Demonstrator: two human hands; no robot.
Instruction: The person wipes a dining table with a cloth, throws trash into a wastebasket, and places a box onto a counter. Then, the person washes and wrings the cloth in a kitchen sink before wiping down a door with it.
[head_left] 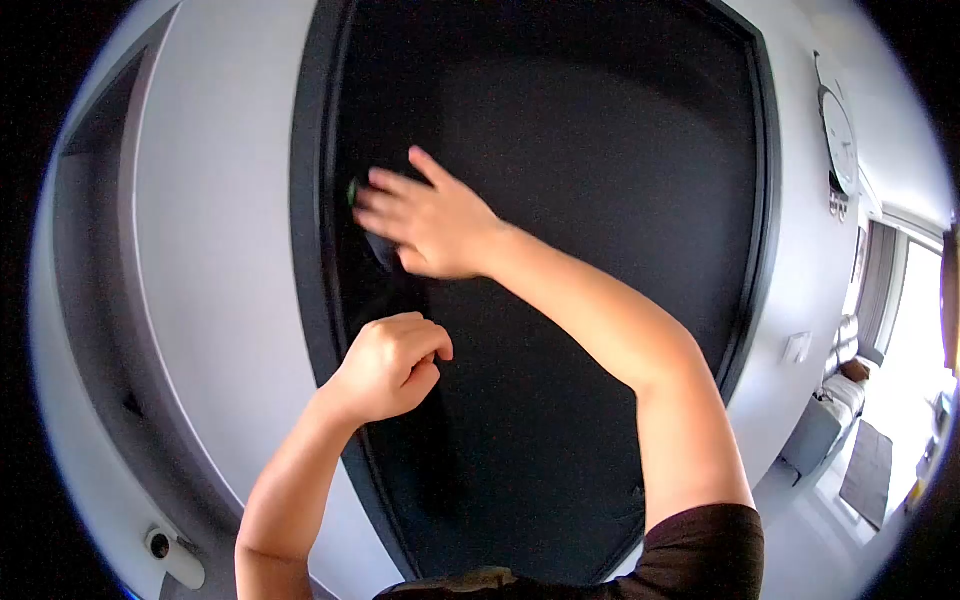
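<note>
A black door [580, 220] in a dark frame fills the middle of the head view. My right hand [430, 220] is raised at the door's left side, palm toward it, fingers spread and slightly blurred. Just beyond its fingertips a small green light [352, 193] shows on the dark surface. Part of a dark, glossy fitting [382, 250] appears below these fingers; most of it is covered. Lower down, my left hand [392, 365] is closed in front of the door's left edge. Whatever its curled fingers hold, if anything, is lost against the black.
White wall [225, 220] flanks the door, with a grey-framed recess [90, 240] farther left. A white cylindrical object [180, 562] is at lower left. On the right are a round clock [838, 140], a wall switch [797, 347], a sofa [825, 420] and a grey mat [868, 475].
</note>
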